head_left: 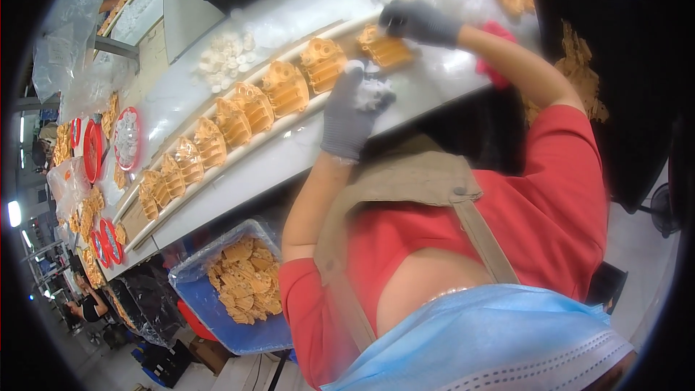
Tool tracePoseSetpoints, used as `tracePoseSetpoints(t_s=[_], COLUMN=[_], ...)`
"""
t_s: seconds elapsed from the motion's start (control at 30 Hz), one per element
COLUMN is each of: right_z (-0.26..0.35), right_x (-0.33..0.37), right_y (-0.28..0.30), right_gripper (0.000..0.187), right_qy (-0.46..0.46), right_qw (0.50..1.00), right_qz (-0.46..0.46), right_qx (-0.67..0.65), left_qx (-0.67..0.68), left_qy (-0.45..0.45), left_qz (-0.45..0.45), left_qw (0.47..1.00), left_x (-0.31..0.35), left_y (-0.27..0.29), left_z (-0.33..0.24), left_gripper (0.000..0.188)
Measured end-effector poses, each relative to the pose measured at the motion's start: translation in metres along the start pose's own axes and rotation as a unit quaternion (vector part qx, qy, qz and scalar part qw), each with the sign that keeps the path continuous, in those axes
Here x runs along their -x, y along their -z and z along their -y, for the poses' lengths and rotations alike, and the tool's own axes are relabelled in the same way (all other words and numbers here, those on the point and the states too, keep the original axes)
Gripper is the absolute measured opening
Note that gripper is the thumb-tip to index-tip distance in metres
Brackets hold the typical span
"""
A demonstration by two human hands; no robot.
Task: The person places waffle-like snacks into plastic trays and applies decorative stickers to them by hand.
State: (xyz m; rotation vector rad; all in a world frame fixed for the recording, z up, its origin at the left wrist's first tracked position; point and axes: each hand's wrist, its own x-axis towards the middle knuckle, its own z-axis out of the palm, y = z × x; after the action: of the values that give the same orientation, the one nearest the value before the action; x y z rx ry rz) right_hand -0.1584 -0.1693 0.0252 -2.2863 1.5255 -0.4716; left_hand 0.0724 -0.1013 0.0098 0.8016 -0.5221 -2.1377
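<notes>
A row of orange moulded plastic parts (285, 88) runs along a pale-railed track (224, 161) on the white worktop. At its right end lies one more orange part (386, 48). My right hand (427, 24), in a grey glove, is at this part's upper edge with curled fingers; whatever they pinch is hidden. Nearer to me, my left hand (347, 117), gloved too, is closed around several small white plastic pieces (373, 94), which show between thumb and fingers. It is just below the row.
A heap of small white discs (227, 58) lies behind the track. Red-rimmed trays (127, 137) stand at the far left. Below the table edge, a blue bin (268, 334) holds many orange parts. A black container (622, 43) is on the right, and a person (90, 310) is far left.
</notes>
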Motion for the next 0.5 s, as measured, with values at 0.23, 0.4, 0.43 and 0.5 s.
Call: tracePoseSetpoints(t_s=[0.23,0.4,0.43,0.5], right_z=[-0.005,-0.010,-0.009,-0.005], right_x=[0.015,0.016,0.015,0.011], right_y=[-0.008,-0.004,-0.002,0.003], right_gripper=[0.011,0.010,0.010,0.013], right_qy=[-0.067,-0.045,-0.044,-0.101], right_qw=[0.992,0.984,0.984,0.977], right_qz=[-0.035,-0.103,-0.103,-0.092], right_qx=[-0.100,-0.138,-0.139,-0.166], left_qx=[-0.133,-0.007,-0.007,0.006], left_qy=[-0.109,-0.028,-0.029,-0.038], left_qz=[0.043,0.006,0.005,0.005], left_qw=[0.984,1.000,1.000,0.999], left_x=[-0.015,-0.014,-0.015,-0.019], left_y=[0.019,0.005,0.007,0.014], left_z=[0.022,0.011,0.011,0.009], left_gripper=[0.037,0.039,0.039,0.034])
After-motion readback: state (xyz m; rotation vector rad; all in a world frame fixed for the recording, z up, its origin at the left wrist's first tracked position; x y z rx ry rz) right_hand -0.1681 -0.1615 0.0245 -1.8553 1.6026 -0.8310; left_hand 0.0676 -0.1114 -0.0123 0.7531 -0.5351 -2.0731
